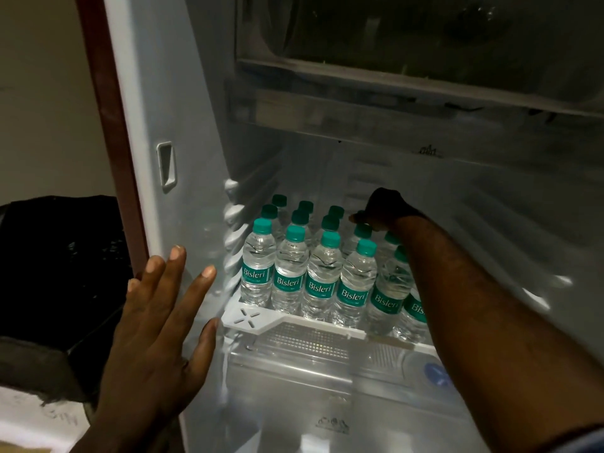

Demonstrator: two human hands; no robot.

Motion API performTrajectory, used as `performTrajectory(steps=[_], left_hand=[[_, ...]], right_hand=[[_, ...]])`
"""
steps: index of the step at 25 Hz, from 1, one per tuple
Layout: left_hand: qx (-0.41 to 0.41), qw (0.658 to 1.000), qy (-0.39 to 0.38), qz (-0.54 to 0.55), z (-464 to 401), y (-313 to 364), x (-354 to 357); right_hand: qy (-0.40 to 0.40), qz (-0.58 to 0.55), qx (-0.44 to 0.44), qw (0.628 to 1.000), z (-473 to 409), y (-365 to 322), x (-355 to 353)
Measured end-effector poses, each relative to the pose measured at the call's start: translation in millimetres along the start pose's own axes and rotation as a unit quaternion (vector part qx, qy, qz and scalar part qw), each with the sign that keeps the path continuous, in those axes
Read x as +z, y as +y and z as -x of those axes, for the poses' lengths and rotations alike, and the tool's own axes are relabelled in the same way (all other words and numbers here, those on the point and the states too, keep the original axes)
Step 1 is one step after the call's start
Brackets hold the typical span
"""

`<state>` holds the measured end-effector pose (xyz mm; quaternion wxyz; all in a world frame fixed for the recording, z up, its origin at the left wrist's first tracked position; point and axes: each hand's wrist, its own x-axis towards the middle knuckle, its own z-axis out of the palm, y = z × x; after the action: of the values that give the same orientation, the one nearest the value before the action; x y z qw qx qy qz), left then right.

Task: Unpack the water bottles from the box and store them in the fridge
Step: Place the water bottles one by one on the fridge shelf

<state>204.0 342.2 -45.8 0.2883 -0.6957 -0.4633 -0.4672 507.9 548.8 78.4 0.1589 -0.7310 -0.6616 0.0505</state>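
Note:
Several small clear water bottles [289, 273] with teal caps and teal labels stand upright in rows on the white fridge shelf [248, 317]. My right hand [385, 209] reaches deep over the rows, fingers closed around the teal cap of a bottle [359, 214] in the back of the fourth column; its body is hidden by the bottles in front. My right forearm crosses the two rightmost front bottles and hides part of them. My left hand [160, 322] rests flat, fingers spread, on the fridge's white left inner wall [183, 132]. The box is not in view.
A clear crisper drawer with a ribbed lid [304, 341] sits under the shelf. A dark compartment [408, 37] hangs above. The red edge of the fridge [108, 109] runs down the left, with a black object [58, 256] beside it.

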Motion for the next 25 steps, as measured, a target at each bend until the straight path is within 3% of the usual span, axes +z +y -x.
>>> performTrajectory(steps=[7,10,14,16,18,21,23,25], left_hand=[[-0.004,1.000,-0.012,0.012,1.1,1.1,-2.7],[-0.010,1.000,-0.029,0.007,1.6,2.4,-5.2],[0.003,0.998,-0.063,0.013,-0.8,2.9,-14.5],[0.005,0.998,-0.058,0.028,7.5,1.8,-20.9],[-0.024,0.999,-0.023,0.041,23.0,4.1,-26.3],[-0.171,0.983,-0.026,0.059,43.1,9.1,-32.6],[-0.285,0.949,-0.060,0.120,39.5,12.1,-32.7],[-0.329,0.929,-0.079,0.152,30.7,15.6,-29.7]], right_hand=[[-0.065,-0.012,0.021,0.998,4.6,6.4,-3.2],[-0.042,0.002,0.025,0.999,17.4,6.4,-10.5],[0.171,-0.018,-0.073,0.982,71.5,-7.2,-16.9],[0.299,-0.095,-0.154,0.937,122.6,-13.2,2.8],[0.344,-0.155,-0.194,0.905,181.1,-14.1,43.2],[0.234,-0.202,-0.200,0.930,260.9,-12.2,125.1],[0.155,-0.199,-0.186,0.950,295.0,-7.8,176.8],[0.057,-0.175,-0.181,0.966,318.0,-1.8,220.3]])
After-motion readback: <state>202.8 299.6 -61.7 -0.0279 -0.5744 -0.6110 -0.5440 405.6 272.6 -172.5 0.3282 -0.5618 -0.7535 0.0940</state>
